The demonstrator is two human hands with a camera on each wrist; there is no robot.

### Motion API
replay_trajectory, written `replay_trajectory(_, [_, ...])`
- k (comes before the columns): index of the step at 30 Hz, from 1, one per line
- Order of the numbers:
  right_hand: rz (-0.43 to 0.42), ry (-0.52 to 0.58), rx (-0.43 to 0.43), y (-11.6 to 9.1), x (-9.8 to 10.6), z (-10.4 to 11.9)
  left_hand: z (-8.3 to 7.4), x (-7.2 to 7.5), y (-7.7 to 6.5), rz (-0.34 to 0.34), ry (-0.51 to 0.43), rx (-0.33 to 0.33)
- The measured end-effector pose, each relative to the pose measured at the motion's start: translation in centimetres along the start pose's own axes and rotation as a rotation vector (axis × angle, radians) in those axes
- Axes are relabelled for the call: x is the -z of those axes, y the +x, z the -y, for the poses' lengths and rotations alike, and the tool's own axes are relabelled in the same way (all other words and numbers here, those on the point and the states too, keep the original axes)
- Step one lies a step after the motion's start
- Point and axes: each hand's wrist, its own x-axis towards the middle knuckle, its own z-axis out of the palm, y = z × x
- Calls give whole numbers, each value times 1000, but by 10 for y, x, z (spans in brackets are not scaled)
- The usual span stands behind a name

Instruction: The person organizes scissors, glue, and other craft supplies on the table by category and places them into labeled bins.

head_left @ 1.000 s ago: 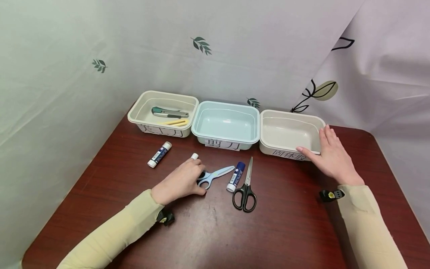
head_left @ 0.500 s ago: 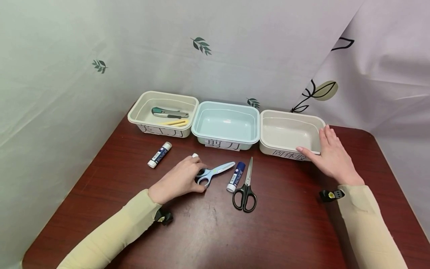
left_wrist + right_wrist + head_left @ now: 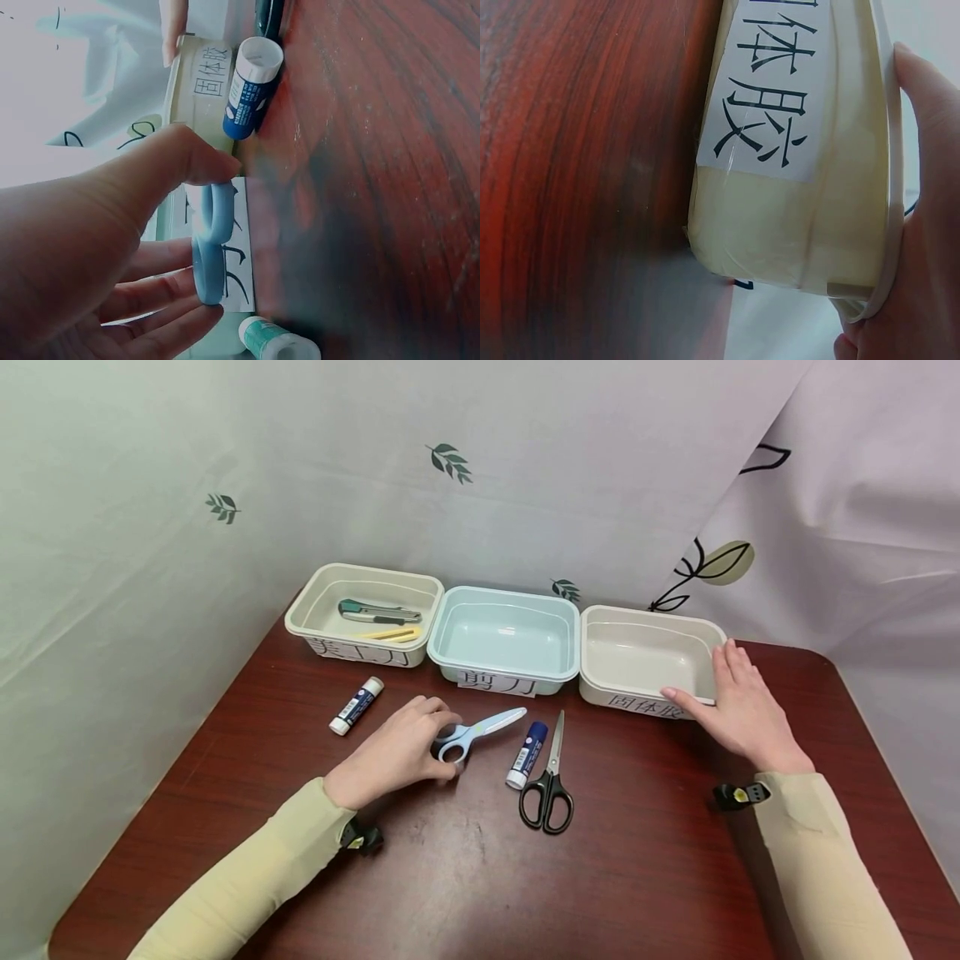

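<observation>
My left hand [image 3: 401,747] pinches a pair of light blue scissors [image 3: 480,729] by the handle, its thumb on one loop and its fingers at the other. The blades point right and away, above the table. In the left wrist view the handle loops [image 3: 217,217] show edge-on between thumb and fingers. My right hand [image 3: 748,710] rests on the right corner of the right cream bin [image 3: 637,693], thumb over the front rim and fingers straight along the side. A pair of black-handled scissors [image 3: 551,785] lies beside a blue-capped glue stick [image 3: 527,755].
A light blue bin [image 3: 504,672] stands mid-row. The left cream bin [image 3: 300,618] holds a green-grey utility knife [image 3: 380,612] and something yellow [image 3: 393,634]. Another glue stick [image 3: 356,706] lies before it. A green-labelled tube [image 3: 277,341] shows low in the left wrist view.
My left hand has drawn slightly left and lifted the light blue scissors off the table. The white cap beyond that hand is now hidden. My right hand has stayed put.
</observation>
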Motion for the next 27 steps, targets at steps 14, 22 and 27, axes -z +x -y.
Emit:
replay_trajectory(14, [5, -4, 0, 1, -1, -1, 2, 20, 15, -116, -19, -66])
replay_trajectory(22, [2, -3, 0, 2, -1, -2, 10, 41, 38, -189, 1, -109])
replay_trajectory(27, [6, -8, -5, 1, -2, -2, 16, 50, 55, -200, -2, -112])
